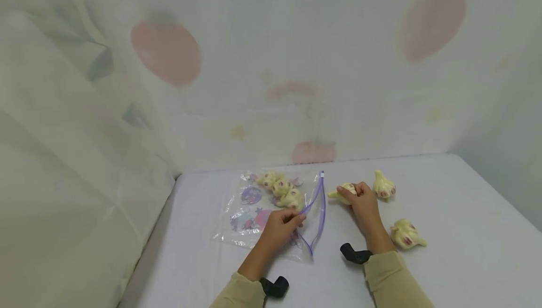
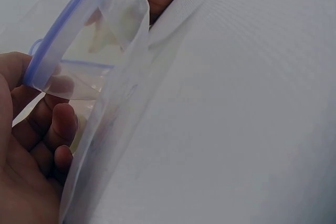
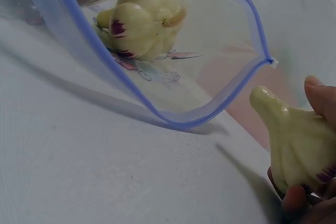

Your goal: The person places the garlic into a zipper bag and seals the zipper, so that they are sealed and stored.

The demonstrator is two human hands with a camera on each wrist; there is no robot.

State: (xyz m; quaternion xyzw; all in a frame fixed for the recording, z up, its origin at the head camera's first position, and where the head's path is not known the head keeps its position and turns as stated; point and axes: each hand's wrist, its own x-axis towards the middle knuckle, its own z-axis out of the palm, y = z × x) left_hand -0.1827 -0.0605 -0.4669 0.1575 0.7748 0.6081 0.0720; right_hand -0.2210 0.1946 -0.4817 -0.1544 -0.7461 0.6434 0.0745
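A clear zip bag [image 1: 237, 232] with a purple zip edge and printed pictures lies on the table, its mouth spread toward the right. Several garlic bulbs [image 1: 281, 188] are inside it. My left hand [image 1: 277, 228] pinches the bag's zip edge [image 2: 63, 24] between thumb and fingers. Just right of the mouth, my right hand [image 1: 362, 204] grips another garlic bulb [image 3: 302, 145], its stem pointing left at the bag. In the right wrist view one bulb [image 3: 147, 24] shows within the opening.
Two loose garlic bulbs lie right of my right hand, one farther back [image 1: 384, 185] and one nearer [image 1: 406, 234]. A white cloth covers the table [image 1: 466, 251]. A curtain [image 1: 254, 63] with fruit prints hangs behind and at the left.
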